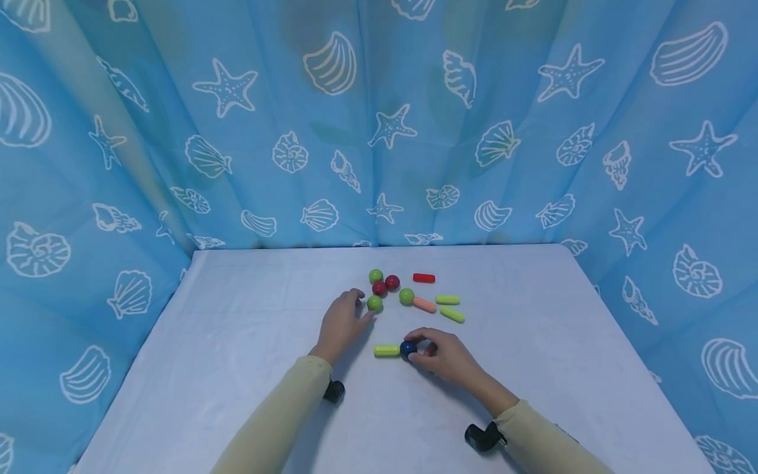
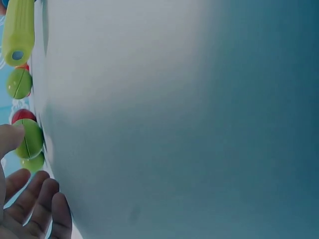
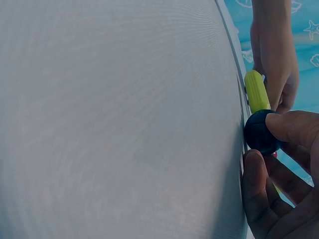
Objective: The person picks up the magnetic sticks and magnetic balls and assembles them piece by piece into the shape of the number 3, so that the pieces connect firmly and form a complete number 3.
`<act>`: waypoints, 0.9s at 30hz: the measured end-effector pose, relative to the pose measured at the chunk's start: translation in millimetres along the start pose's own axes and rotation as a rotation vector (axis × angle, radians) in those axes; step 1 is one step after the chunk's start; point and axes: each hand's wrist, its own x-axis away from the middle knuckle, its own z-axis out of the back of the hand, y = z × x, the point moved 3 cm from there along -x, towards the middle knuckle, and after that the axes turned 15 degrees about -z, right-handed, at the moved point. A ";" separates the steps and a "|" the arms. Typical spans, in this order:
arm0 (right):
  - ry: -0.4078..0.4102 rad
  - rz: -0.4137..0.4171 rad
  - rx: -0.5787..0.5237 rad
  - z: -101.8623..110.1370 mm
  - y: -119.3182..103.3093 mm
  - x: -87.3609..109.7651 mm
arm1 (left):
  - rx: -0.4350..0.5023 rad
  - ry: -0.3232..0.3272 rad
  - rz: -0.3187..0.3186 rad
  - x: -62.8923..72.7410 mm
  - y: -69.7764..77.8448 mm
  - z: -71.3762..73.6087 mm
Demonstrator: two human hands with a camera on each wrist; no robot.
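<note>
My right hand point(image 1: 447, 355) pinches a dark blue ball point(image 1: 408, 349) between thumb and fingers. A yellow-green rod point(image 1: 387, 351) meets the ball's left side, lying on the table; in the right wrist view the rod point(image 3: 256, 90) touches the blue ball point(image 3: 259, 132). Farther left, my left hand point(image 1: 342, 326) is beside a green ball point(image 1: 375, 303), thumb and fingers spread around it. The left wrist view has the thumb partly in front of that green ball point(image 2: 32, 140), the other fingers apart from it; whether the thumb touches it I cannot tell.
Beyond the left hand cluster two red balls point(image 1: 392, 282) and another green ball point(image 1: 376, 276). A further green ball point(image 1: 406, 297) meets an orange rod point(image 1: 424, 304). Two yellow-green rods point(image 1: 448, 299) and a red rod point(image 1: 424, 278) lie to the right on the white table point(image 1: 237, 342).
</note>
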 end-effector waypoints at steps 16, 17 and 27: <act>-0.006 0.022 0.005 0.5 -0.8 1.3 | 0.040 0.018 -0.015 -6.7 3.8 -5.1; -0.005 0.020 0.004 0.7 -0.7 1.3 | 0.048 0.018 -0.011 -6.6 4.2 -5.0; -0.006 0.024 -0.008 2.2 1.5 1.3 | 0.097 -0.023 0.006 -0.5 4.1 0.2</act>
